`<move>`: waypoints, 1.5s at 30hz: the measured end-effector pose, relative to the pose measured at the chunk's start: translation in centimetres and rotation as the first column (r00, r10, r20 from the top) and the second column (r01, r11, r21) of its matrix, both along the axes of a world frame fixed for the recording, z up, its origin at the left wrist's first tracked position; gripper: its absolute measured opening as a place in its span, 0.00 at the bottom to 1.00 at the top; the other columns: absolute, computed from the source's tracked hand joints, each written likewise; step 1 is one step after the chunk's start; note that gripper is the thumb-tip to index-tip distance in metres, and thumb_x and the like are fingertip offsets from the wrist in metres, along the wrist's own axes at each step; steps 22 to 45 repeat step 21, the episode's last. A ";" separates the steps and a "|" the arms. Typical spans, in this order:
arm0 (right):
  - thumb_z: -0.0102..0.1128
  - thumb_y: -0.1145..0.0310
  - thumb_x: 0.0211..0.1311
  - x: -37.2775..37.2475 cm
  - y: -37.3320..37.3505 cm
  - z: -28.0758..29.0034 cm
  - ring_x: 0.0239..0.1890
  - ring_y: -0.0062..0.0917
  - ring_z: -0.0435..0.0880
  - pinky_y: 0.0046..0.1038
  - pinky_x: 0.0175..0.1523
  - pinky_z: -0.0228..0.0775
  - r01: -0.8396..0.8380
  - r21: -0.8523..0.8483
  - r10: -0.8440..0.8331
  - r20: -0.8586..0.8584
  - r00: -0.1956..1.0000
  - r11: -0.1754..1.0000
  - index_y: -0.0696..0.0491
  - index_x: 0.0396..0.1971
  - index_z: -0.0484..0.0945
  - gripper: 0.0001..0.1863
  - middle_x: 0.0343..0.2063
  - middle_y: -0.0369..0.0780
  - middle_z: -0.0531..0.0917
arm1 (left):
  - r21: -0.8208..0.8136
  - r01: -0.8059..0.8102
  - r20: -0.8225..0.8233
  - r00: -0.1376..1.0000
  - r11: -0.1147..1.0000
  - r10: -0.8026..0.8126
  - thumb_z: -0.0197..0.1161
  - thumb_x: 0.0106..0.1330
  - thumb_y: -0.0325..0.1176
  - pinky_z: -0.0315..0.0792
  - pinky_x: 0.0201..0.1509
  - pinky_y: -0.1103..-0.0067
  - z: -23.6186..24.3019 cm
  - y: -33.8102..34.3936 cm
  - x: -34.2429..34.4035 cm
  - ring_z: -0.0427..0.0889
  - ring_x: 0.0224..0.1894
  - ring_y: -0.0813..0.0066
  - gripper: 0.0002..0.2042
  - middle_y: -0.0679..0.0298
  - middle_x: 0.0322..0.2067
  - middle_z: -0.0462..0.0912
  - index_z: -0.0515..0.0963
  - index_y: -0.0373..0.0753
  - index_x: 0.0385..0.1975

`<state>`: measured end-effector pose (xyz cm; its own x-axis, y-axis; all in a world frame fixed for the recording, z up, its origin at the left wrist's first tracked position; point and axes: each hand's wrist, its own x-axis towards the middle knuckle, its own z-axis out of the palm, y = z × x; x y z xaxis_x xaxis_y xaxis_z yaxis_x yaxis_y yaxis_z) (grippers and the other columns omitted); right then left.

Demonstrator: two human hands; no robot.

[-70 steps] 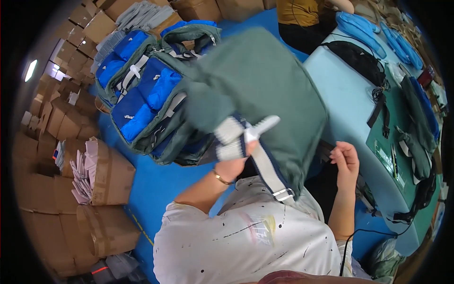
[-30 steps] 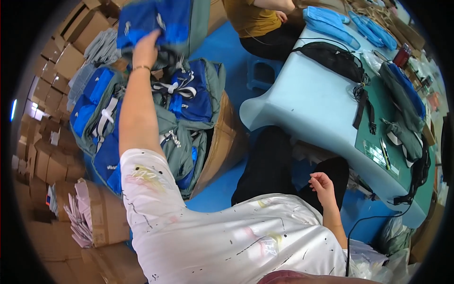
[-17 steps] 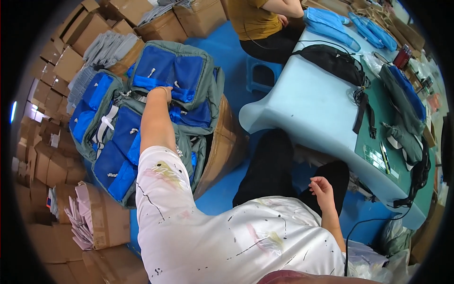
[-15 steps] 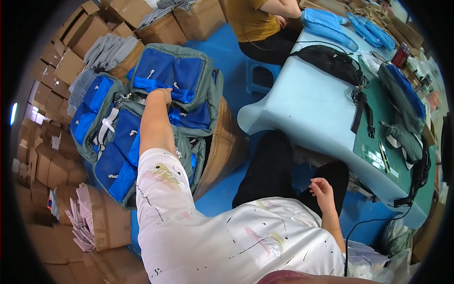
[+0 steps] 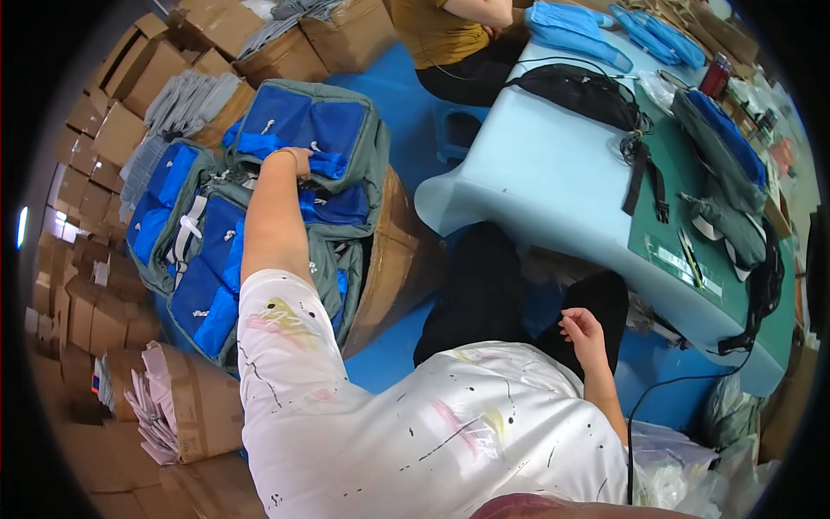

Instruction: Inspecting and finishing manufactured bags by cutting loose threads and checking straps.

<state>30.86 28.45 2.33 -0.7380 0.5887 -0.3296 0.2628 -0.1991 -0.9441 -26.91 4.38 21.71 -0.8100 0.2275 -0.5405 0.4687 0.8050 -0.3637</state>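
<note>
My left hand (image 5: 294, 162) reaches out to the left and rests on the top grey-and-blue backpack (image 5: 316, 130), which lies flat on a pile of similar backpacks (image 5: 207, 259) in a cardboard box (image 5: 393, 251). Its fingers curl at the bag's blue front pocket; I cannot tell whether they grip it. My right hand (image 5: 584, 333) hovers over my dark-trousered lap, fingers loosely apart and holding nothing.
A light blue table (image 5: 553, 173) stands to my right with a green cutting mat (image 5: 692, 225), a black bag (image 5: 579, 91) with straps, and a grey-blue backpack (image 5: 726, 164). Another person (image 5: 450, 35) sits beyond it. Cardboard boxes (image 5: 95, 147) line the left side.
The backpack I held up in front of me has been swung left and laid on top of the pile. My left hand now rests on it. My right hand has stayed at my lap.
</note>
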 end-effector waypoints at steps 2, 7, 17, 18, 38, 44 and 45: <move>0.56 0.69 0.63 0.6 0.2 -0.2 0.30 0.13 0.76 0.15 0.34 0.67 0.019 0.007 -0.019 0.000 1.000 1.000 0.52 0.40 0.76 0.07 0.29 0.31 0.80 | -0.015 0.005 -0.014 1.000 1.000 -0.005 0.67 0.51 0.35 0.65 0.62 0.64 0.1 0.5 1.0 0.69 0.60 0.56 0.39 0.54 0.60 0.67 0.56 0.52 0.66; 0.56 0.69 0.63 1.8 0.4 -0.6 0.29 0.13 0.76 0.15 0.34 0.67 0.049 -0.005 -0.049 -0.003 0.999 0.999 0.53 0.40 0.76 0.07 0.29 0.31 0.80 | 0.000 -0.047 -0.028 0.998 0.999 0.047 0.66 0.52 0.35 0.65 0.62 0.66 -1.1 0.4 0.6 0.68 0.61 0.57 0.39 0.56 0.61 0.66 0.56 0.52 0.67; 0.57 0.70 0.63 0.1 -0.1 0.2 0.29 0.12 0.76 0.14 0.33 0.66 0.004 -0.008 -0.004 -0.033 0.999 1.000 0.52 0.40 0.77 0.07 0.29 0.32 0.80 | 0.953 -0.300 0.108 0.451 0.037 0.886 0.69 0.51 0.42 0.66 0.61 0.64 -6.9 2.1 1.1 0.70 0.57 0.47 0.49 0.40 0.56 0.63 0.41 0.35 0.65; 0.57 0.70 0.63 -0.8 -0.2 0.9 0.29 0.12 0.76 0.14 0.33 0.66 -0.026 0.004 0.026 -0.036 0.999 1.000 0.52 0.40 0.77 0.07 0.29 0.32 0.80 | 0.966 -0.231 0.201 0.374 -0.119 0.905 0.72 0.48 0.41 0.66 0.61 0.64 -7.3 2.7 1.5 0.70 0.57 0.46 0.50 0.40 0.56 0.64 0.42 0.35 0.65; 0.56 0.70 0.63 -3.3 0.0 2.2 0.30 0.13 0.76 0.15 0.34 0.67 -0.111 0.056 0.114 -0.057 0.992 0.992 0.52 0.40 0.76 0.07 0.30 0.32 0.80 | 0.933 -0.055 0.359 0.216 -0.356 0.908 0.77 0.42 0.41 0.65 0.62 0.63 -8.2 2.4 0.5 0.69 0.57 0.44 0.53 0.39 0.56 0.64 0.44 0.35 0.64; 0.56 0.70 0.63 -3.3 0.0 2.2 0.30 0.13 0.76 0.15 0.34 0.67 -0.111 0.056 0.114 -0.057 0.992 0.992 0.52 0.40 0.76 0.07 0.30 0.32 0.80 | 0.933 -0.055 0.359 0.216 -0.356 0.908 0.77 0.42 0.41 0.65 0.62 0.63 -8.2 2.4 0.5 0.69 0.57 0.44 0.53 0.39 0.56 0.64 0.44 0.35 0.64; 0.56 0.70 0.63 -3.3 0.0 2.2 0.30 0.13 0.76 0.15 0.34 0.67 -0.111 0.056 0.114 -0.057 0.992 0.992 0.52 0.40 0.76 0.07 0.30 0.32 0.80 | 0.933 -0.055 0.359 0.216 -0.356 0.908 0.77 0.42 0.41 0.65 0.62 0.63 -8.2 2.4 0.5 0.69 0.57 0.44 0.53 0.39 0.56 0.64 0.44 0.35 0.64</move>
